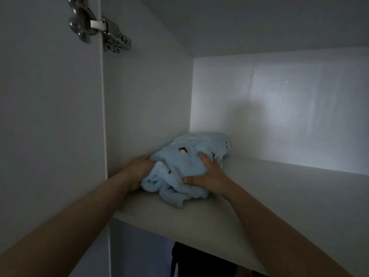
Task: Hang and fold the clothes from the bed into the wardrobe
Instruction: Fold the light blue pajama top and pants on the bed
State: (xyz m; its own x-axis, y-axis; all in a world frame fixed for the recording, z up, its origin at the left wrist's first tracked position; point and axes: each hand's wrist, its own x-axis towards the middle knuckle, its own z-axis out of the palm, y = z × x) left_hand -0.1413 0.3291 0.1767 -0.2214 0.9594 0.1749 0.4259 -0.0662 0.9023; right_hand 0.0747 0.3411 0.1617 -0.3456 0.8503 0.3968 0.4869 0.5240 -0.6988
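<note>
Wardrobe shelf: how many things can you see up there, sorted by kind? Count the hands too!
blue fluffy garment: 1
hands on it, left hand and right hand: 2
shelf: 1
metal hinge: 1
Total: 5

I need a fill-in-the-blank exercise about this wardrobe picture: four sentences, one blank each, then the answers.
1. The folded fleece garment is light ____ in colour.
2. It rests on a white ____ inside the wardrobe.
3. The right hand lies on top of it, and the left hand grips its ____ side.
4. The metal hinge is fixed ____ the garment, at the upper left of the view.

Answers: blue; shelf; left; above
</note>
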